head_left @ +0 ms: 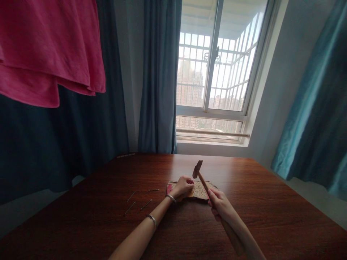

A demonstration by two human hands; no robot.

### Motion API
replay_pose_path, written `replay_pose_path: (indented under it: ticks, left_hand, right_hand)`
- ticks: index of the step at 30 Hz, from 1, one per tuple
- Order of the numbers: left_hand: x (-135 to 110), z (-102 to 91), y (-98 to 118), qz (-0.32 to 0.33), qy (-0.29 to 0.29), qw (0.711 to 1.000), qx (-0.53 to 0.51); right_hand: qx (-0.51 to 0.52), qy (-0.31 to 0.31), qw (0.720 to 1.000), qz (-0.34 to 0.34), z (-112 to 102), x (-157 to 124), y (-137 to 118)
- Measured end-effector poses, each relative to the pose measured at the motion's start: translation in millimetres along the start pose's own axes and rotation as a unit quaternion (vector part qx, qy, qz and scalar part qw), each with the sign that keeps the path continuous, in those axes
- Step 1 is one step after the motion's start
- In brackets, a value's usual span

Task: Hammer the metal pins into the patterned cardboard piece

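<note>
My right hand (218, 203) is wrapped round the wooden handle of a hammer (202, 180), whose head is raised over the far part of a flat, pale piece of board (200, 191). Many small dark holes or dots cover this board, and its left end is pinkish red. My left hand (184, 186) rests over the board's left half with its fingers closed in a pinch. Small dark red spots show at the fingertips; what they grip, if anything, is too small to make out. The hammer head hangs close beside these fingers, apparently just above them.
Several long, thin nails (146, 205) lie scattered on the brown wooden table (94, 224) left of the board. A window (211, 72) and blue curtains (159, 79) stand behind the table. A pink cloth (48, 50) hangs at the upper left.
</note>
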State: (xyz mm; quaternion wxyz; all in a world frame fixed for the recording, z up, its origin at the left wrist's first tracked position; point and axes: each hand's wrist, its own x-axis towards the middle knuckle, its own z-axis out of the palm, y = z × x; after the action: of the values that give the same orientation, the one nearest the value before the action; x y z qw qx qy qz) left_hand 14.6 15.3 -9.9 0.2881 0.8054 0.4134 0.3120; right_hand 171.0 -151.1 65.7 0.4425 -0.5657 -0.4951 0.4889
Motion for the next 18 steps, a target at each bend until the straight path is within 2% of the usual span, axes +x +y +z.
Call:
replay_pose_path:
  ticks: [4, 7, 13, 18]
  left_hand:
    - [-0.5, 0.3, 1.1, -0.010, 0.005, 1.000, -0.003]
    - [0.1, 1.3, 0.3, -0.014, -0.003, 1.000, -0.007]
    - [1.1, 0.4, -0.8, -0.011, -0.006, 1.000, 0.018]
    - [0.4, -1.2, 0.3, -0.007, -0.007, 1.000, 0.020]
  right_hand:
    - [0.015, -0.033, 0.999, 0.000, 0.3, 1.3, 4.4]
    - [0.024, -0.021, 0.999, -0.012, 1.0, 1.8, 4.6]
    - [0.013, -0.029, 0.999, 0.003, -0.3, 0.8, -0.4]
    - [0.023, -0.008, 1.000, 0.009, 2.0, -2.3, -1.1]
